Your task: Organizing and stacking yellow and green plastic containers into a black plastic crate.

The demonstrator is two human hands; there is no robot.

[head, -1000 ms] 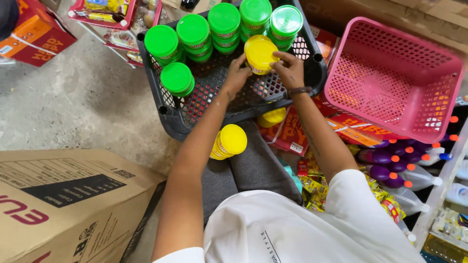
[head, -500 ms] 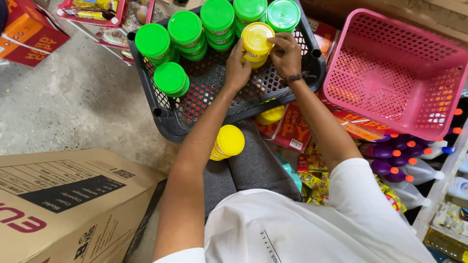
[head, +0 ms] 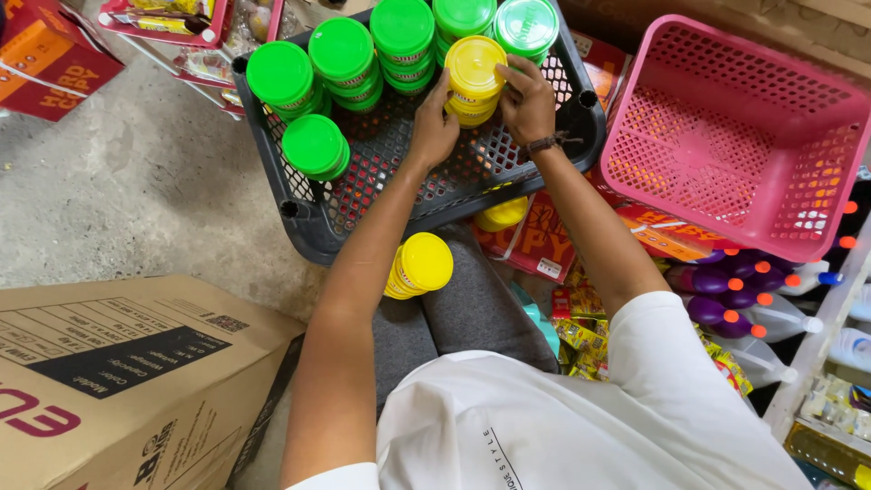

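Both hands hold a stack of yellow-lidded round containers [head: 474, 77] standing in a dark grey plastic crate [head: 318, 218]. My left hand [head: 434, 127] grips the stack's left side and my right hand [head: 528, 102], with a dark wristband, grips its right side. Stacks of green-lidded containers [head: 340, 54] fill the crate's far side, with one more green-lidded stack [head: 313, 147] at the left. Another yellow-lidded stack [head: 419, 265] lies on my lap in grey trousers. A further yellow lid [head: 504, 214] shows just below the crate's near edge.
A pink plastic basket [head: 817, 200] sits to the right of the crate. A large cardboard box [head: 118, 372] stands at lower left on the concrete floor. Purple bottles with orange caps [head: 735, 290] and snack packets [head: 590, 331] lie at right. Red cartons [head: 50, 54] lie at top left.
Both hands carried the yellow-lidded stack further into the crate and set it upright beside the green stacks. The view shifted slightly.
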